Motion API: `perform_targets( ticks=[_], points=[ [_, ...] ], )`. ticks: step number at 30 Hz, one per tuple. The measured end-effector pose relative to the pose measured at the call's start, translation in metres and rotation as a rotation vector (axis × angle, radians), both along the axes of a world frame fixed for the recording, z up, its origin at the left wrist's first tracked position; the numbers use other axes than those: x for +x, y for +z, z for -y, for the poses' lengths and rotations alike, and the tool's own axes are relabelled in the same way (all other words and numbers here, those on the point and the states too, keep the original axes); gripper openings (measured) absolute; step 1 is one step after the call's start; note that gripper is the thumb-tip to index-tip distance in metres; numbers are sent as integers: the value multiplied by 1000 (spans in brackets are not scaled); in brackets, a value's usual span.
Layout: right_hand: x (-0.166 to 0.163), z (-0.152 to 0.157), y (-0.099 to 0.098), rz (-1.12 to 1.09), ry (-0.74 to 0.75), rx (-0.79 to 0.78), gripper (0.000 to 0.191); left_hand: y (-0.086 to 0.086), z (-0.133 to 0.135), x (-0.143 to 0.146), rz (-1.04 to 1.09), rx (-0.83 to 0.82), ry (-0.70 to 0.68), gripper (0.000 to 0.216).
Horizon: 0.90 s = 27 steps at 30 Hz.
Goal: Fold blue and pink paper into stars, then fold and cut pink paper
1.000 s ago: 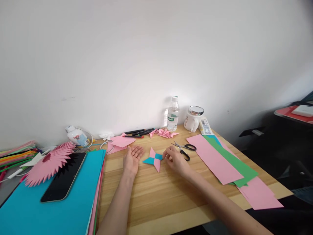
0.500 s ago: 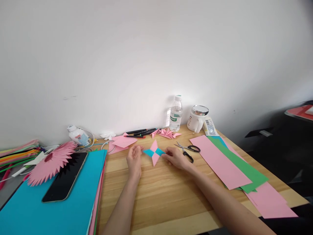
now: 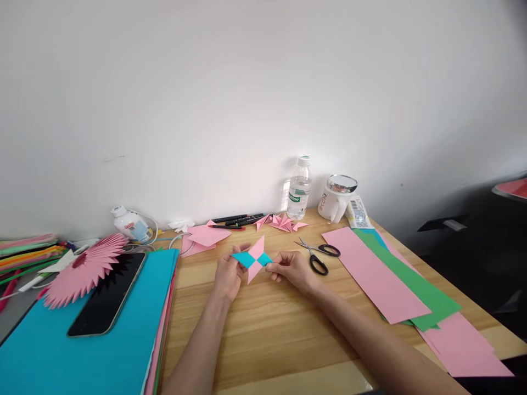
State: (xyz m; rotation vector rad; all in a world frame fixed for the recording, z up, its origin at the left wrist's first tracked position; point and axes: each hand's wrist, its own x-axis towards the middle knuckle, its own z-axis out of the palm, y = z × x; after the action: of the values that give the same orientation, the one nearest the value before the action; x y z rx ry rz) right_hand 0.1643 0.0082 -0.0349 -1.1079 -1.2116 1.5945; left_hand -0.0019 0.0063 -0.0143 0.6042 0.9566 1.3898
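A folded paper star (image 3: 257,259) with two pink and two blue points is held just above the wooden table. My right hand (image 3: 292,270) pinches the tip of its right blue point between thumb and fingers. On the other side, my left hand (image 3: 229,276) has its fingers curled behind and beneath the left blue point, which covers part of them. Black-handled scissors (image 3: 316,254) lie spread on the table to the right of my right hand. Beyond the star are several small folded pink pieces (image 3: 282,221).
Pink paper strips (image 3: 370,274) and green paper (image 3: 442,304) lie at the right. At the left, a phone (image 3: 109,293) and pink pleated paper (image 3: 88,269) rest on blue sheets (image 3: 135,351). A water bottle (image 3: 298,189), a mug (image 3: 335,200) and pens (image 3: 239,220) stand or lie near the wall.
My left hand has come in to the star's left blue point, its fingers now behind it. The star has turned and shifted slightly left; my right hand keeps its pinch.
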Motion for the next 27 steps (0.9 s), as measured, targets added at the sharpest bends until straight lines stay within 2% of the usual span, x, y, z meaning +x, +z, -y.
perform_targets(
  ticks=[4, 7, 10, 13, 15, 18, 20, 23, 25, 27],
  points=[
    [3, -3, -3, 8, -22, -40, 35, 1, 0, 2, 71, 27, 11, 60],
    [6, -5, -4, -4, -18, -47, 35, -2, -1, 4, 11, 71, -2, 52],
    [5, -2, -1, -60, 72, -43, 35, -5, 0, 5, -56, 120, 19, 37],
    [0, 2, 0, -161, 236, -59, 37, -7, 3, 9, -58, 122, 7, 35],
    [-4, 3, -1, -230, 288, -101, 38, -7, 4, 12, -46, 131, -18, 37],
    [-2, 2, 0, -348, 213, -164, 34, -5, 3, 13, 22, 141, -18, 46],
    [2, 1, 6, -455, 180, -120, 31, -5, 1, 12, 56, 107, 21, 48],
    [10, 1, 16, -650, 279, -60, 49, -4, -2, 9, 73, 18, 66, 44],
    [12, 1, 19, -765, 314, -119, 61, -4, -2, 9, 93, -24, 69, 44],
    [13, 0, 18, -847, 279, -186, 73, -3, -2, 9, 107, -42, 72, 44]
  ],
)
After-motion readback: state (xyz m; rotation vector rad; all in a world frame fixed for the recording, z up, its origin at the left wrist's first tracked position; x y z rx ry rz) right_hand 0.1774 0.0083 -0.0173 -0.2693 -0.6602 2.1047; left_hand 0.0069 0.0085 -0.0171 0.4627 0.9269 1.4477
